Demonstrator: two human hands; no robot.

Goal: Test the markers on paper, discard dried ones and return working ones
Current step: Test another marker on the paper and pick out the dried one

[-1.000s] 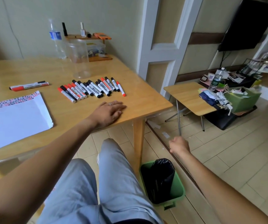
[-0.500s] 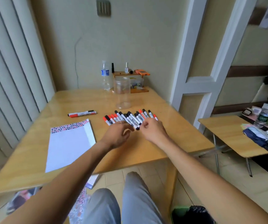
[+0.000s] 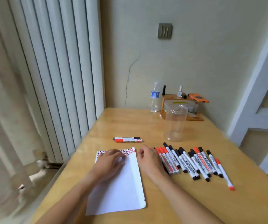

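Observation:
A white sheet of paper (image 3: 122, 188) with red and black test marks along its far edge lies on the wooden table (image 3: 194, 204). My left hand (image 3: 110, 162) rests flat on the sheet's upper part, holding nothing. Just right of the paper, my right hand (image 3: 149, 160) is curled, and a dark marker seems to run under it, its black end showing at the far side. A row of several red-capped and black-capped markers (image 3: 193, 162) lies right of that hand. Two more markers (image 3: 127, 139), one black and one red, lie apart beyond the paper.
An empty clear plastic jar (image 3: 175, 125) stands upright behind the marker row. A water bottle (image 3: 154, 99) and a small wooden shelf (image 3: 178, 98) with little bottles sit at the back by the wall. Vertical blinds (image 3: 57, 78) hang along the table's left edge.
My right hand came up from the green bin on the floor to the marker row, then both hands moved left to the paper. The view swung left, away from the bin.

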